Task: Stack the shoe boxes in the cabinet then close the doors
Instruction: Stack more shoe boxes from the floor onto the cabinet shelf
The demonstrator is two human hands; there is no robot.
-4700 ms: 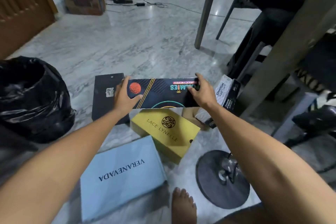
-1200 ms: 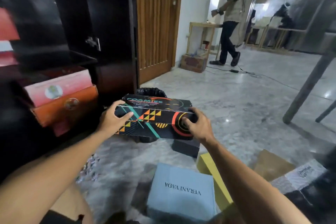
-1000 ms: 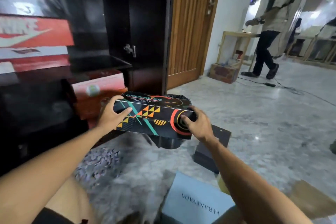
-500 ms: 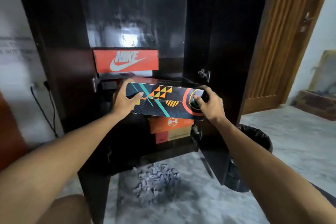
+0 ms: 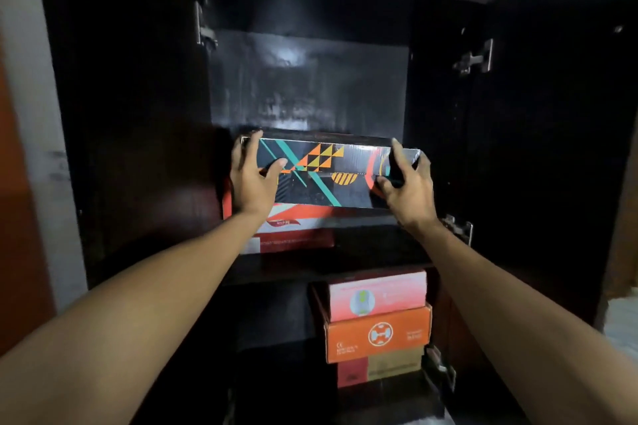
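The patterned black shoe box (image 5: 331, 176) sat in the upper compartment of the dark cabinet (image 5: 138, 114), long side facing out, teal stripes and orange triangles across its front. It rested on top of a red and white box (image 5: 293, 235), which stood on the upper shelf (image 5: 362, 262). Whether the patterned box had its full weight down on the one below could not be told; the lower edge was dim and slightly blurred.

Left hand (image 5: 253, 179) gripped the left end of the box, thumb laid across the front face, fingers wrapped round the end panel. Right hand (image 5: 409, 183) gripped the right end, thumb on the front, fingers curled over the corner. Both forearms reached up and forward from below.

Lower compartment, right side: a stack of three boxes. Pink box (image 5: 378, 295) on top, orange box (image 5: 378, 335) under it, a red and tan box (image 5: 379, 371) at the bottom, touching one another.

Both cabinet doors stood open. Left door (image 5: 131, 183) swung out to the left, right door (image 5: 559, 148) to the right, metal hinges (image 5: 474, 59) showing on the inner edges. The glossy back panel (image 5: 307, 79) of the upper compartment caught a pale reflection. A pale wall (image 5: 34, 79) showed left of the cabinet.
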